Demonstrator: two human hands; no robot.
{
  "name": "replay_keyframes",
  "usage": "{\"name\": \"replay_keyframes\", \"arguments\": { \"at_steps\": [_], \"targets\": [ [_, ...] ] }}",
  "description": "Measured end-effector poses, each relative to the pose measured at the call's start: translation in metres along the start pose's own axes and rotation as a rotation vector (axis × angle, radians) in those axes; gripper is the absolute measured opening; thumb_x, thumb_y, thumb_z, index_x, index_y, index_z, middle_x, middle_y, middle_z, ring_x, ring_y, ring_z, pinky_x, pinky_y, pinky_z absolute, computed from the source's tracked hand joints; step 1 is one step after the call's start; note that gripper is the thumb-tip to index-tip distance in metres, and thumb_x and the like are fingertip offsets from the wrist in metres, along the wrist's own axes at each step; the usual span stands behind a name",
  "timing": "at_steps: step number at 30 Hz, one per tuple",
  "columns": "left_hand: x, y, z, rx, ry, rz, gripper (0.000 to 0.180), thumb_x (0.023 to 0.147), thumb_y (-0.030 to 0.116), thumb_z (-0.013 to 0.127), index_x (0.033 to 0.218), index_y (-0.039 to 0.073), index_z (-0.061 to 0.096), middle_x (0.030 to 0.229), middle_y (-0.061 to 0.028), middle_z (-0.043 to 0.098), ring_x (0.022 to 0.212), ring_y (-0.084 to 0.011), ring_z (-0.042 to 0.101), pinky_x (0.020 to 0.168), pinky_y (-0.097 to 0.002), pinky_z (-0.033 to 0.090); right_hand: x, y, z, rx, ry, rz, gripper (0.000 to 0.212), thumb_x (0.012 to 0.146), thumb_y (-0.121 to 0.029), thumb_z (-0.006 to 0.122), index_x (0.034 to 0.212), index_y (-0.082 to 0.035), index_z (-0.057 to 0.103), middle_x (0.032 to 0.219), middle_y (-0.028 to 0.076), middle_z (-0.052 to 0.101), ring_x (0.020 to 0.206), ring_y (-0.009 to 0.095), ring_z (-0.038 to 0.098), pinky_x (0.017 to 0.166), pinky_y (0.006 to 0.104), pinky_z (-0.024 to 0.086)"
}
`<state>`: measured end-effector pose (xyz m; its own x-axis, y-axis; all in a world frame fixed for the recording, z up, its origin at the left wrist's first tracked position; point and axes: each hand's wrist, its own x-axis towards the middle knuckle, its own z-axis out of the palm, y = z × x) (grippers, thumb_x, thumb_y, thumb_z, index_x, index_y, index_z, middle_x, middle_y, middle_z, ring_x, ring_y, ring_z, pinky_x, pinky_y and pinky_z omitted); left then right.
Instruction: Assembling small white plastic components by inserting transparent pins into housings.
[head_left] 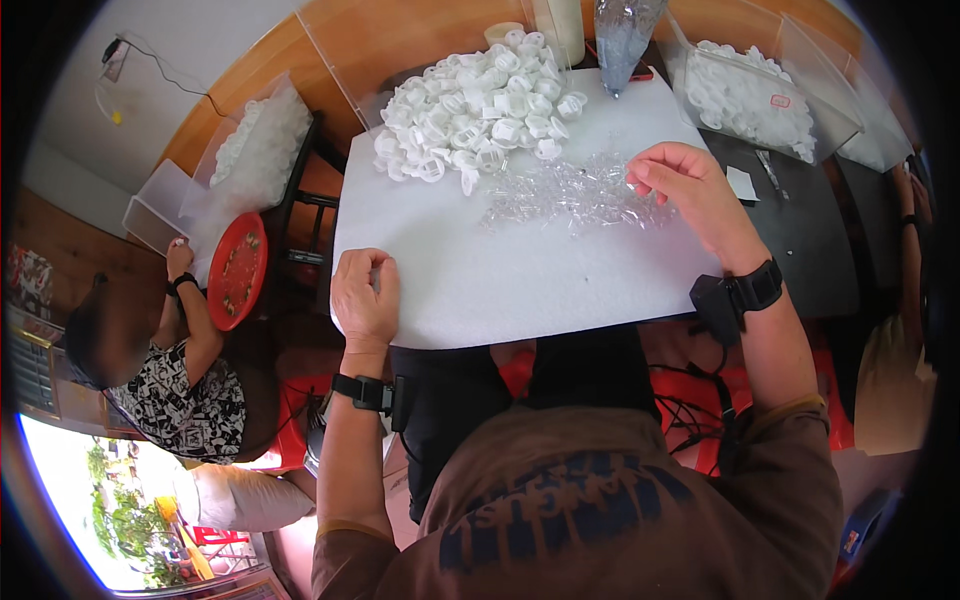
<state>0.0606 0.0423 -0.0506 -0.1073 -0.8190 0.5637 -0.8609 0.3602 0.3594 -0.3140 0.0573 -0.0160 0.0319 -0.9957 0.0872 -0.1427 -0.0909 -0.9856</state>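
Observation:
My left hand (pixel 365 300) rests at the near left edge of a white board (pixel 460 290), its fingers curled in. Whatever it may hold is hidden. At the right, my right hand (pixel 692 190) is raised by the right end of a loose heap of thin clear plastic pieces (pixel 560 195). Its thumb and forefinger are pinched together, and I cannot make out anything between them. Behind the clear pieces lies a large mound of small white ring-shaped plastic parts (pixel 470 110).
Clear bins of white parts stand at far right (pixel 750 100) and far left (pixel 262 135). A clear bag (pixel 625 45) stands at the back. On the left, a person (pixel 185 370) sits by a red basin (pixel 238 270). Another person's arm (pixel 910 230) shows at far right.

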Motion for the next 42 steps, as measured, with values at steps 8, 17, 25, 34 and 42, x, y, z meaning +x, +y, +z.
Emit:
{"name": "replay_keyframes", "arguments": {
  "at_steps": [8, 17, 25, 34, 42],
  "targets": [
    [0.001, -0.001, 0.002, 0.009, -0.002, 0.018, 0.007, 0.076, 0.012, 0.056, 0.075, 0.005, 0.057, 0.076, -0.0079, 0.054, 0.064, -0.0236, 0.049, 0.059, -0.034, 0.04, 0.003, -0.003, -0.002, 0.005, 0.029, -0.013, 0.02, 0.083, -0.023, 0.057, 0.087, -0.004, 0.064, 0.079, -0.001, 0.061, 0.07, 0.005, 0.051, 0.062, 0.0206, 0.038],
    [0.001, 0.0, 0.001, -0.019, 0.006, 0.038, 0.006, 0.076, 0.01, 0.055, 0.075, 0.004, 0.057, 0.075, -0.0081, 0.054, 0.064, -0.0232, 0.049, 0.059, -0.0335, 0.04, 0.008, 0.001, -0.011, 0.148, 0.147, -0.041, 0.021, 0.083, -0.024, 0.057, 0.09, -0.005, 0.065, 0.081, 0.002, 0.063, 0.071, 0.006, 0.052, 0.063, 0.0203, 0.038],
    [-0.001, 0.0, -0.002, -0.05, 0.008, 0.065, 0.005, 0.076, 0.008, 0.055, 0.077, 0.004, 0.058, 0.076, -0.0085, 0.054, 0.065, -0.0242, 0.05, 0.06, -0.0332, 0.04, 0.007, 0.002, -0.011, 0.156, 0.179, -0.044, 0.022, 0.084, -0.024, 0.058, 0.092, -0.005, 0.064, 0.081, 0.002, 0.063, 0.071, 0.006, 0.052, 0.063, 0.02, 0.038],
    [-0.002, -0.002, -0.003, -0.076, -0.068, -0.001, 0.01, 0.077, 0.007, 0.056, 0.085, 0.001, 0.058, 0.081, -0.0108, 0.055, 0.07, -0.0231, 0.051, 0.063, -0.0314, 0.042, 0.004, 0.006, -0.014, 0.136, 0.24, -0.034, 0.023, 0.084, -0.024, 0.058, 0.092, -0.004, 0.065, 0.081, 0.001, 0.063, 0.071, 0.006, 0.052, 0.065, 0.0201, 0.039],
    [0.006, 0.026, -0.038, -0.591, -0.274, -0.41, 0.009, 0.08, 0.003, 0.056, 0.087, -0.002, 0.057, 0.083, -0.0027, 0.053, 0.078, -0.008, 0.047, 0.073, -0.021, 0.038, -0.006, -0.007, -0.006, 0.155, 0.177, 0.082, 0.024, 0.086, -0.02, 0.053, 0.097, -0.002, 0.061, 0.084, 0.003, 0.062, 0.073, 0.009, 0.053, 0.066, 0.021, 0.039]
  ]
}}
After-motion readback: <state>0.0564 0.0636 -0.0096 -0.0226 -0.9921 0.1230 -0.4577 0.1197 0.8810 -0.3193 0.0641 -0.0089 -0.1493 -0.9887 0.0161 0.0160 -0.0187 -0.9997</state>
